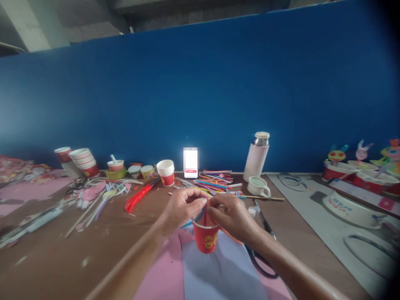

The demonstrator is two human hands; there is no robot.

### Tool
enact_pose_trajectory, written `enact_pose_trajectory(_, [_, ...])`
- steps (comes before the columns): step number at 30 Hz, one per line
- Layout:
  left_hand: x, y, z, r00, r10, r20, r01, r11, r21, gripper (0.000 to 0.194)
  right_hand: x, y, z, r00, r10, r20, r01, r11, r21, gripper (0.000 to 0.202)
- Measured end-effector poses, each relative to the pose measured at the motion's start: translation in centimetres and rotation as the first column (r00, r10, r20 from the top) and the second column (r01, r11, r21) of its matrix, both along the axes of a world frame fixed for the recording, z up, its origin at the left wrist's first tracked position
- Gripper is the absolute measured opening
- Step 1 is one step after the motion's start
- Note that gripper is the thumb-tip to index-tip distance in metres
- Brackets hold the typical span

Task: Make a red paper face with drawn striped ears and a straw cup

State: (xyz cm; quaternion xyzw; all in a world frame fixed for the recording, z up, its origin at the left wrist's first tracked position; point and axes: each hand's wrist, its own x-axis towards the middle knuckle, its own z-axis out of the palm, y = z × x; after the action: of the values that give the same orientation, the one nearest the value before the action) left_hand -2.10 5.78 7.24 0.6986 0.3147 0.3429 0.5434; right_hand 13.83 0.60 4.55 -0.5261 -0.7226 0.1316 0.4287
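A red paper cup (206, 241) with yellow print stands in front of me over pale purple and pink sheets. My left hand (185, 207) is at the cup's left rim, its fingers pinched on something thin and reddish above the opening. From the right, my right hand (229, 211) meets it there with thumb and fingers pressed together. What exactly sits between the fingertips is too small to name. A dark red strip shows inside the cup below them.
Behind the hands lie colourful sticks (215, 183), a phone (191, 163), stacked cups (166, 171), a thermos (256, 156) and a mug (258, 186). A red cutter (137, 199) lies left. Black-handled scissors (264, 266) are right of the sheets. Decorated cups (340, 170) stand far right.
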Motion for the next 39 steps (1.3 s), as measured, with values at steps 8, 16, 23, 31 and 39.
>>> enact_pose_trajectory(8, [0.1,0.1,-0.5,0.999,0.037,-0.027,-0.034,0.994,0.102,0.010,-0.1,0.2,-0.2,1.000,0.012,0.029,-0.012,1.000,-0.006,0.019])
enact_pose_trajectory(16, [-1.3,1.4,0.4,0.985,0.157,-0.077,-0.136,0.964,0.228,0.015,0.8,0.2,0.5,0.971,-0.064,-0.231,0.047,0.996,-0.077,0.015])
enact_pose_trajectory(23, [-3.5,4.2,0.2,0.954,0.293,-0.059,-0.263,0.916,0.304,0.021,2.8,-0.1,1.8,0.919,-0.189,-0.347,0.155,0.980,-0.125,0.023])
enact_pose_trajectory(31, [-2.0,3.9,-1.4,0.950,0.284,-0.132,-0.231,0.920,0.318,0.018,4.2,-0.5,3.1,0.896,-0.213,-0.390,0.192,0.977,-0.092,0.021])
enact_pose_trajectory(39, [-1.5,3.8,-2.3,0.954,0.252,-0.160,-0.199,0.936,0.289,0.014,5.3,-0.7,3.2,0.905,-0.215,-0.367,0.207,0.976,-0.063,0.028])
